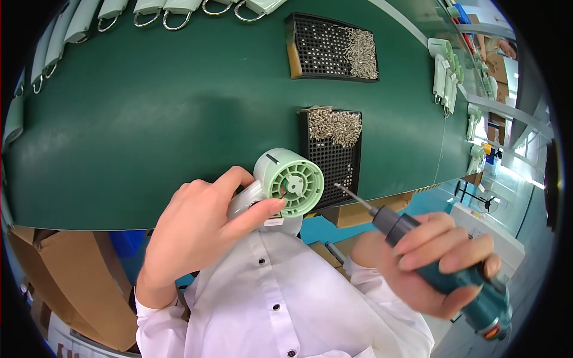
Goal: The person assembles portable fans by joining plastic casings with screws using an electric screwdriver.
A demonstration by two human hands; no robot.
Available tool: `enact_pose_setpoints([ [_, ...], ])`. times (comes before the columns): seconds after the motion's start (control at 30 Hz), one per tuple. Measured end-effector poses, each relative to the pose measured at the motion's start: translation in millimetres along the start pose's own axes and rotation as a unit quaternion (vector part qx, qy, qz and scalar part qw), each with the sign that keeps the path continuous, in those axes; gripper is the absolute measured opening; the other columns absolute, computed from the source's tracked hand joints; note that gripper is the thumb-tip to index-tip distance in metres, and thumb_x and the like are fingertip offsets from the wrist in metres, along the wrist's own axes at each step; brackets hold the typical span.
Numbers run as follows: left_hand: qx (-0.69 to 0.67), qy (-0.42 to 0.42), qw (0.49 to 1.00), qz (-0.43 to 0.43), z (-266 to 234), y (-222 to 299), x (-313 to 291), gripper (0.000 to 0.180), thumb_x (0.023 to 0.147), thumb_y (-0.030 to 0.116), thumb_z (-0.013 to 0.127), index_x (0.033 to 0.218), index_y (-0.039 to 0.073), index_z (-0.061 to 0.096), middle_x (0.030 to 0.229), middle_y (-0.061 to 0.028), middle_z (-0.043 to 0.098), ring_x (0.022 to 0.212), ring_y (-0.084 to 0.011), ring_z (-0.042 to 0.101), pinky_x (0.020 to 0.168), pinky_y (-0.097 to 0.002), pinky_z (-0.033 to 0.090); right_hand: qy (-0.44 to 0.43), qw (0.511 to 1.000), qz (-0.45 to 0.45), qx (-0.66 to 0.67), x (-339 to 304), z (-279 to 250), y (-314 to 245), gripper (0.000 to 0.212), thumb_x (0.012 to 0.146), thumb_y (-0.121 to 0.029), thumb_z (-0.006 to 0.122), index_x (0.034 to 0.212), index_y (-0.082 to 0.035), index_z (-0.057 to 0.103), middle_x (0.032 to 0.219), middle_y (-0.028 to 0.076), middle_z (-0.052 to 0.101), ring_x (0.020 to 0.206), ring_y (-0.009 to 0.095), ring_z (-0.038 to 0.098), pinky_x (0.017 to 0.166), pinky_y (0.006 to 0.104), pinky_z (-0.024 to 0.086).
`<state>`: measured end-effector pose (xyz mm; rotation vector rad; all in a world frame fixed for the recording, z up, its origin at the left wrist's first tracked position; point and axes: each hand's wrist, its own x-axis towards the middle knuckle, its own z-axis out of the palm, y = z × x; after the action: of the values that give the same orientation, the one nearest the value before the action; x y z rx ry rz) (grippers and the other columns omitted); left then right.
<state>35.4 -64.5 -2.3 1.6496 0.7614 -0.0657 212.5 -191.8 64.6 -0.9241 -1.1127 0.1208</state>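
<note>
"Where's the fan body [294, 185] in relation to the grip?"

"At the worktop's [149, 131] near edge. The left hand [200, 215] is wrapped round its white handle, thumb lapping the lower rim, so the round green head stands out just beyond the fingers."

"And the other hand?"

"The right hand [427, 256] is closed round an electric screwdriver [394, 224], well off the near edge."

"Which way does the fan point?"

"Its slotted face is turned to the right and up at the person. The handle's long axis runs from the head down leftward into the palm. The screwdriver slants up leftward, its bit over the near tray [328, 160]; I can't tell whether it touches."

"Anything in the way?"

"The fan head covers part of that tray's left side. Silvery screws [337, 127] are heaped at its far end. Farther from the near edge sits a second tray [319, 45], with screws heaped at its right end. Pale pieces with metal loops [180, 5] line the far left of the worktop."
</note>
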Motion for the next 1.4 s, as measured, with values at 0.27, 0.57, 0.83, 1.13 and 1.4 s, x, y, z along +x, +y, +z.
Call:
enact_pose_setpoints([
  [0.27,0.004,0.006,1.0,0.012,-1,-7,-1,0.032,0.086,0.03,0.07,0.088,-0.001,0.062,0.058,-0.012,0.062,0.046,-0.0239,0.058,0.049,-0.0306,0.043,-0.07,0.997,-0.042,-0.013,-4,30,11,0.039,0.093,-0.027,0.051,0.116,0.003,0.043,0.081,0.011,0.046,0.042,0.02,0.048,0.039,0.0336,0.047],
  [0.57,0.012,0.005,1.0,0.029,-2,-7,0,0.043,0.089,0.039,0.067,0.085,-0.003,0.062,0.055,-0.0185,0.059,0.05,-0.0363,0.06,0.05,-0.0388,0.048,-0.104,0.993,-0.01,-0.05,-8,29,23,0.038,0.096,-0.026,0.048,0.121,0.001,0.04,0.083,0.013,0.048,0.045,0.023,0.052,0.039,0.0366,0.049],
  [0.83,0.041,-0.008,0.999,0.031,-3,-7,1,0.032,0.085,0.03,0.071,0.086,-0.001,0.061,0.062,-0.0125,0.065,0.049,-0.0281,0.061,0.048,-0.0318,0.044,-0.116,0.989,0.04,-0.078,-7,27,38,0.035,0.098,-0.029,0.046,0.121,-0.004,0.04,0.08,0.014,0.052,0.046,0.024,0.055,0.041,0.0377,0.051],
  [1.13,0.019,0.022,0.998,0.053,0,-10,1,0.044,0.088,0.039,0.068,0.084,-0.004,0.06,0.05,-0.0175,0.055,0.046,-0.0353,0.058,0.045,-0.0382,0.046,-0.14,0.984,0.058,-0.098,-4,20,44,0.03,0.097,-0.033,0.044,0.116,-0.009,0.041,0.078,0.011,0.054,0.051,0.026,0.057,0.056,0.0472,0.053],
  [1.4,0.038,0.013,0.999,0.037,-1,-5,-1,0.031,0.086,0.028,0.07,0.087,-0.001,0.062,0.06,-0.0128,0.064,0.047,-0.0274,0.06,0.047,-0.0321,0.044,-0.157,0.983,0.055,-0.075,-3,17,45,0.031,0.097,-0.028,0.045,0.12,-0.009,0.039,0.076,0.012,0.054,0.049,0.025,0.056,0.055,0.0476,0.053],
])
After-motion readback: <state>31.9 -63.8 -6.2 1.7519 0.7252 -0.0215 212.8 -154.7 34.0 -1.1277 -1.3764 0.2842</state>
